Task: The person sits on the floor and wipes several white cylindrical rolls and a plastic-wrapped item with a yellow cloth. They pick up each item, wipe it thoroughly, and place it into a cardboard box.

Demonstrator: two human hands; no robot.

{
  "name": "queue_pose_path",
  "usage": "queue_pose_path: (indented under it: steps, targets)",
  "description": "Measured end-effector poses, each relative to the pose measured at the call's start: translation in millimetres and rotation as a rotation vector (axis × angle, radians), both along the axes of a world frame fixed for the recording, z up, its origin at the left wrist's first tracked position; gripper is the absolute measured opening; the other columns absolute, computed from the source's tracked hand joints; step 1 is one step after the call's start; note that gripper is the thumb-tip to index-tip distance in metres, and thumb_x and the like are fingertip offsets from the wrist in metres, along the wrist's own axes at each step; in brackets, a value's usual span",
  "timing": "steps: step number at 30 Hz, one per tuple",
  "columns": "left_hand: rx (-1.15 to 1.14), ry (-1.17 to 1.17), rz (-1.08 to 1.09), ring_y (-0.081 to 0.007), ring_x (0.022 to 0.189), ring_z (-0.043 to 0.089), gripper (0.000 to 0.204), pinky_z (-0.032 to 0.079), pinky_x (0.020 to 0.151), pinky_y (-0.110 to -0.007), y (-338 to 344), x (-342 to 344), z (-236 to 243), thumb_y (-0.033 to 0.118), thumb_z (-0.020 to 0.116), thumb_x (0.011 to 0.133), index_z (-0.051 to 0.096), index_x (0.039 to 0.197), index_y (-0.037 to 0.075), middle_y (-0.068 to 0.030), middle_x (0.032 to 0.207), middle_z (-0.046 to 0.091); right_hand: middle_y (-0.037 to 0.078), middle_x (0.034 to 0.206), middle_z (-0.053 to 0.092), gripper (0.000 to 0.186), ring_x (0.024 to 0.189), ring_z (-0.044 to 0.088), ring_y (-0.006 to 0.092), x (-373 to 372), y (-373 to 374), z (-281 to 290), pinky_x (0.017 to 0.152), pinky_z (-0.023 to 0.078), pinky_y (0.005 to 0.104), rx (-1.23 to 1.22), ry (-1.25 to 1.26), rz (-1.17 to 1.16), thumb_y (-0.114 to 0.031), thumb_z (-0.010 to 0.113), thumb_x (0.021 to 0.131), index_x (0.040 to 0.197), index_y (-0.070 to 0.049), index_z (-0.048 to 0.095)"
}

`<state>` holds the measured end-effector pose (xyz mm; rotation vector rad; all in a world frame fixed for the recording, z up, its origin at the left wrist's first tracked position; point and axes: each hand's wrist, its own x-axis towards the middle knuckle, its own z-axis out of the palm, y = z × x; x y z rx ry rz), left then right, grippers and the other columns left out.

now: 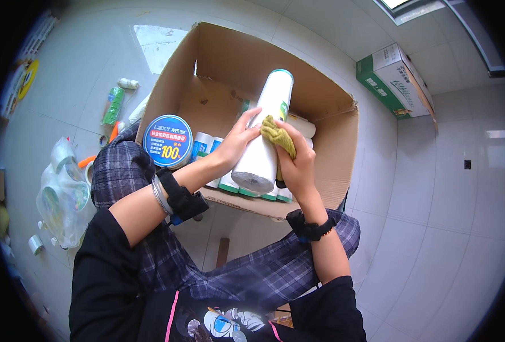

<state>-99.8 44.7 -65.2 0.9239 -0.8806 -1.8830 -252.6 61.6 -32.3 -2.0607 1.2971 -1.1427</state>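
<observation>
A long white plastic-wrapped roll [257,166] with a green-edged end and a green label is held tilted over an open cardboard box [335,142]. My left hand [236,142] grips its left side. My right hand [299,166] presses a yellow-green cloth [278,135] against its right side, with the fingers partly hidden behind. Inside the box, below the raised roll, several white rolls with green bands lie along the near wall. A round blue-labelled disc [168,141], perhaps a cable coil, rests at the box's left corner beside blue-and-white cylinders [201,146].
Left of me on the tiled floor lie a clear plastic bag [64,199], a stack of green tape rolls [113,106] and a small white roll [36,244]. A green-and-white carton [396,81] stands at the back right. My plaid-covered legs flank the box's near side.
</observation>
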Motion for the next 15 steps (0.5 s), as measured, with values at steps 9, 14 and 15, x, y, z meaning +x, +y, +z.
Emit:
queue_pose_path:
  steps: [9, 14, 15]
  targets:
    - [0.104, 0.024, 0.105, -0.0205, 0.107, 0.049, 0.063, 0.044, 0.089, -0.031, -19.8, 7.9, 2.2, 0.039, 0.054, 0.087, 0.027, 0.131, 0.003, -0.0163, 0.119, 0.043, 0.014, 0.111, 0.06, 0.052, 0.081, 0.059, 0.0282, 13.1, 14.5, 14.5, 0.072, 0.047, 0.0328, -0.165, 0.001, 0.368, 0.011, 0.06, 0.062, 0.11, -0.007, 0.056]
    - [0.013, 0.066, 0.009, -0.0165, 0.101, 0.052, 0.064, 0.046, 0.084, -0.029, -21.3, 13.1, -2.2, 0.035, 0.061, 0.084, 0.03, 0.129, 0.002, -0.0128, 0.11, 0.047, 0.014, 0.111, 0.061, 0.053, 0.083, 0.059, 0.0284, 9.7, 10.1, 13.5, 0.072, 0.046, 0.0323, -0.237, 0.108, 0.242, 0.011, 0.059, 0.062, 0.111, -0.007, 0.056]
    - [0.005, 0.077, -0.015, -0.0161, 0.1, 0.053, 0.063, 0.047, 0.083, -0.028, -20.6, 12.2, -0.5, 0.034, 0.061, 0.084, 0.03, 0.129, 0.002, -0.0124, 0.11, 0.048, 0.014, 0.111, 0.061, 0.052, 0.085, 0.059, 0.0278, 4.2, 5.6, 11.4, 0.074, 0.046, 0.0323, -0.273, 0.136, 0.168, 0.011, 0.058, 0.063, 0.113, -0.007, 0.056]
